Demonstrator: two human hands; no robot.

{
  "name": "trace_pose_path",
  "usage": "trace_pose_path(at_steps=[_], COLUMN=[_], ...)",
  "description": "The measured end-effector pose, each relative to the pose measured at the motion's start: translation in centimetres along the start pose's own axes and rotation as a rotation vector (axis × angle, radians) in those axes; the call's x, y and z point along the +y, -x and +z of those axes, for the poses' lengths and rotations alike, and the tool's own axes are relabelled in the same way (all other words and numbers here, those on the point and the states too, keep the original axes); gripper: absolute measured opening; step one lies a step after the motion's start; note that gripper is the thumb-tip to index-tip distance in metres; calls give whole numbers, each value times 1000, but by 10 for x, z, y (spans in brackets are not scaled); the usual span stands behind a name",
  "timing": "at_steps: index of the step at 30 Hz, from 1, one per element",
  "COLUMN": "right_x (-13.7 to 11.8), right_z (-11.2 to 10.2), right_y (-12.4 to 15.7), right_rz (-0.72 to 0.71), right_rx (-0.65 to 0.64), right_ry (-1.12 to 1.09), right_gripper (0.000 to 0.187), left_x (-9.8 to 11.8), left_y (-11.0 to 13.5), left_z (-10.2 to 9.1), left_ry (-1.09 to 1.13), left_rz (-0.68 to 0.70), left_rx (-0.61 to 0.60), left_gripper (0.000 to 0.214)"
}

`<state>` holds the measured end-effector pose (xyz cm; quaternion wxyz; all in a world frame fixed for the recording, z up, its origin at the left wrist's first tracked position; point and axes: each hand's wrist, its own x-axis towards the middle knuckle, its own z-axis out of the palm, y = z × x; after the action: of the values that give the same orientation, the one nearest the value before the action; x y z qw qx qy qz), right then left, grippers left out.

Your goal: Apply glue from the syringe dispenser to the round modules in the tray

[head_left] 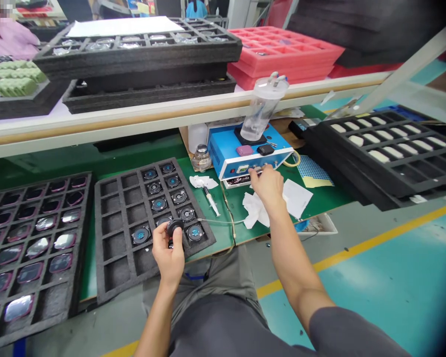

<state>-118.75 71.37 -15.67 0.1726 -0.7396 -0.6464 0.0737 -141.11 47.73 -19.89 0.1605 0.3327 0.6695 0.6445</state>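
A round black watch case (175, 227) is pinched between the thumb and fingers of my left hand (169, 253), above the near right part of a dark foam tray (113, 245). Several round watch parts (158, 203) with blue or silver centres sit in that tray's compartments. My right hand (268, 186) reaches to the front panel of a blue dispenser box (223, 148), its fingers closed around a control knob (257, 169); the hand partly hides the panel. A syringe (211, 201) lies on the green bench between my hands, beside crumpled white tissue (204, 182).
Another foam tray (52, 302) at left holds square watch faces. A glass jar (201, 157) stands beside the box, and a clear cylinder (260, 106) on top of it. Black trays (394, 168) are stacked at right. A shelf edge (134, 116) crosses above the bench.
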Motion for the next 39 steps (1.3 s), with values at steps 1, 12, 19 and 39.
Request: trace_pose_path(at_steps=[1,12,19,39], right_x=[0,-13,-51,-55], right_z=[-1,-10,12,8], right_y=[-1,68,131,120], right_rz=[-3,-409,-1123,-1156], right_rx=[0,-40,-418,-453], right_ry=[3,-238,-173,-58], right_gripper=[49,40,38,30], left_x=[0,0,2,2], left_y=[0,0,0,-3], left_z=[0,2,2,3], left_ry=[3,-11,-15,-35], left_rz=[0,-5,4,-6], left_rx=[1,2,-9,22], left_gripper=[44,48,43,45])
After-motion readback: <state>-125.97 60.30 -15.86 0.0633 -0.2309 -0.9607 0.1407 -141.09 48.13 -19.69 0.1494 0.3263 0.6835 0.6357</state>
